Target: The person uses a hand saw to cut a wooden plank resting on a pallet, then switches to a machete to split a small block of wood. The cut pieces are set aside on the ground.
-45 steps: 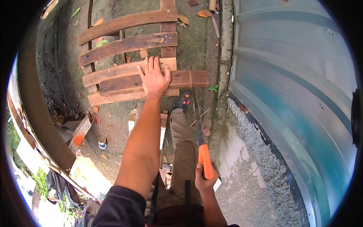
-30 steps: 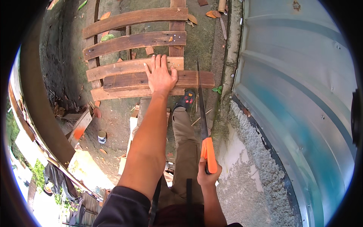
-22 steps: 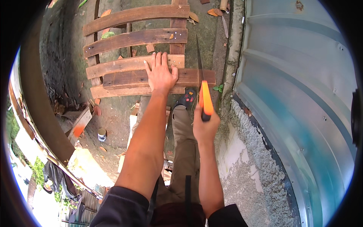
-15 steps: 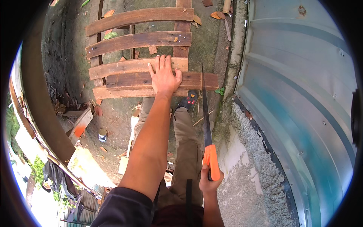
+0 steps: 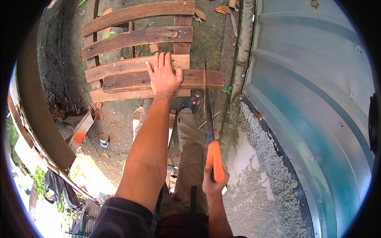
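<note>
The right hand (image 5: pixel 214 180) is closed around the orange handle of a handsaw (image 5: pixel 215 158), held near the body; the blade points forward, crossing a dark board (image 5: pixel 127 81) near its right end; the left arm reaches straight out, its left hand (image 5: pixel 164 77) palm down, fingers slightly spread, flat over board and neighbouring slat, clasping nothing; the board lies atop the pallet (image 5: pixel 137 39), overhanging rightward.

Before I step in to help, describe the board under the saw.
Find the slatted frame left of the metal sheet. At its near end, under the left hand, lies a dark brown board crossed by the saw. It alone juts past the right ends of the neighbouring slats.
</note>
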